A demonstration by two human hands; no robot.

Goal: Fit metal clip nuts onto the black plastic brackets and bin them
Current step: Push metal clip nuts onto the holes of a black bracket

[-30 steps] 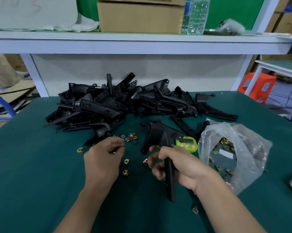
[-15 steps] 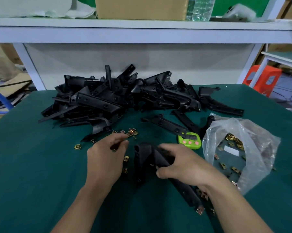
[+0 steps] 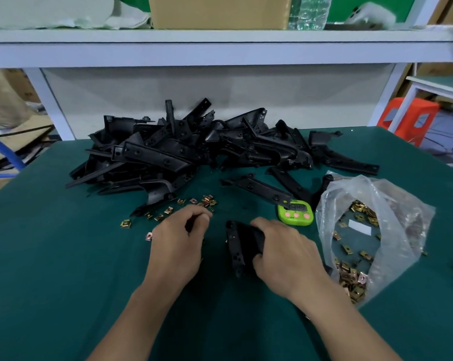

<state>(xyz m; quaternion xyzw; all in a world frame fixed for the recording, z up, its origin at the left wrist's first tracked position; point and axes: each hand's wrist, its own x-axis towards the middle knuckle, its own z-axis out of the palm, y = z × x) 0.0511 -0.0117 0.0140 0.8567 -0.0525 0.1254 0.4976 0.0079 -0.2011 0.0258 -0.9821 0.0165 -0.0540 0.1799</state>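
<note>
My right hand (image 3: 285,254) grips a black plastic bracket (image 3: 237,246) low over the green mat, and its palm covers most of the part. Just to the left, my left hand (image 3: 181,241) has its fingers curled, thumb against forefinger, pinching a small clip nut that is almost hidden. Loose brass-coloured clip nuts (image 3: 207,201) lie scattered just beyond my left hand. A big pile of black brackets (image 3: 194,152) fills the back of the table. On the right, a clear plastic bag (image 3: 363,230) lies open with many more clip nuts inside.
A green timer (image 3: 295,213) sits between the held bracket and the bag. A single bracket (image 3: 256,187) lies behind it. A white shelf (image 3: 220,50) overhangs the table's back edge. An orange stool (image 3: 408,118) stands off the table at the right.
My right hand turned the bracket from pointing lengthwise toward me to lying under its palm, closer to my left hand. My left hand stayed curled in nearly the same spot.
</note>
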